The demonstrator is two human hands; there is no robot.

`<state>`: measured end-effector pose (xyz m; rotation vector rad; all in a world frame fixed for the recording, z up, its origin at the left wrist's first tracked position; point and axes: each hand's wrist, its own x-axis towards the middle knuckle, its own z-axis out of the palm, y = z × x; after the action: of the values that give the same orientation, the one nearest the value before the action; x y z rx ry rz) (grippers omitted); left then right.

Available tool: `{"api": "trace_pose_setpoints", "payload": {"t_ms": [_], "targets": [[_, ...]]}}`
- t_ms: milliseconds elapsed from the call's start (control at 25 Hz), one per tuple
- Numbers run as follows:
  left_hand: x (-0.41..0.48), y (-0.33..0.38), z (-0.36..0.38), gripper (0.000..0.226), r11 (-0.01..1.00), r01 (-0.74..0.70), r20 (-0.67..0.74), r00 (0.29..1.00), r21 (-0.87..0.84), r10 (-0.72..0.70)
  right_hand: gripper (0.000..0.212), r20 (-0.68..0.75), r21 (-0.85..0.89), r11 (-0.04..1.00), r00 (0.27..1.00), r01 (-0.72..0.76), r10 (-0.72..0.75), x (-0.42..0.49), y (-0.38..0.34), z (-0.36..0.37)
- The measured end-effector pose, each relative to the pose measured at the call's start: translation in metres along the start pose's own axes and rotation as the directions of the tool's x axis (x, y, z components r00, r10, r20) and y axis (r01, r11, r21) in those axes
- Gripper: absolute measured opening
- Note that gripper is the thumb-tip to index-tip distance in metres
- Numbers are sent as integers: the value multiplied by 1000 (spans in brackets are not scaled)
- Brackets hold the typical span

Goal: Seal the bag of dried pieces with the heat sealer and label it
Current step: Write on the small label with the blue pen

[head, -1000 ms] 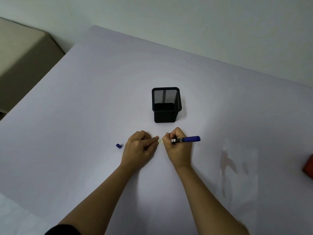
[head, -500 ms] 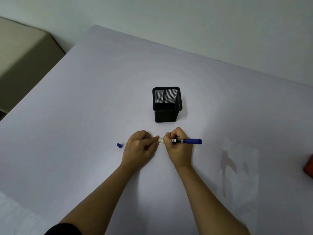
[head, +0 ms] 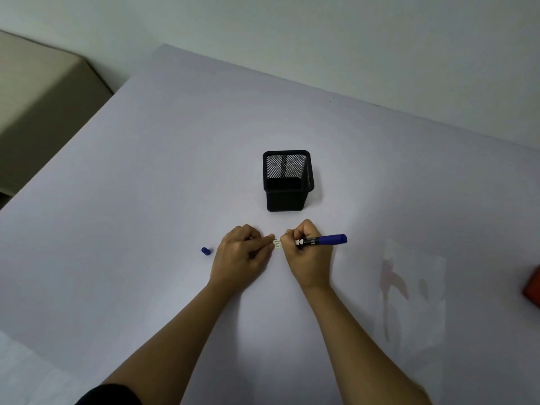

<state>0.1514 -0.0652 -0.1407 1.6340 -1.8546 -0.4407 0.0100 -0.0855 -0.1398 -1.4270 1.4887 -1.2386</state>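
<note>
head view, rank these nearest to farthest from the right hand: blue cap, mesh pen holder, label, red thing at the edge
1. label: at the fingers of the right hand, which grips the marker.
2. mesh pen holder: just beyond the hand.
3. blue cap: leftward, past the left hand.
4. red thing: far right edge of view.

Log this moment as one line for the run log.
step: label writing | left hand: holds label | right hand: grips marker | cap: off, left of hands | bag: flat, at right
</note>
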Motion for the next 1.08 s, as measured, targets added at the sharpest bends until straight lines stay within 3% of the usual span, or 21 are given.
{"api": "trace_pose_setpoints", "payload": {"t_ms": [800,960,1080], "targets": [[-1,1,-1,31,1000,14,30,999,-6,-14,25,5,-8,1000,1000,10,-10,-2,1,0],[-3,5,-3,35,993,80,-56,995,-88,-85,24,-6,-1,1000,1000,12,-12,-1,-1,-1],[-4,3,1,39,996,93,-74,993,-17,-94,23,-7,5,1000,1000,-4,4,-1,-2,0]]}}
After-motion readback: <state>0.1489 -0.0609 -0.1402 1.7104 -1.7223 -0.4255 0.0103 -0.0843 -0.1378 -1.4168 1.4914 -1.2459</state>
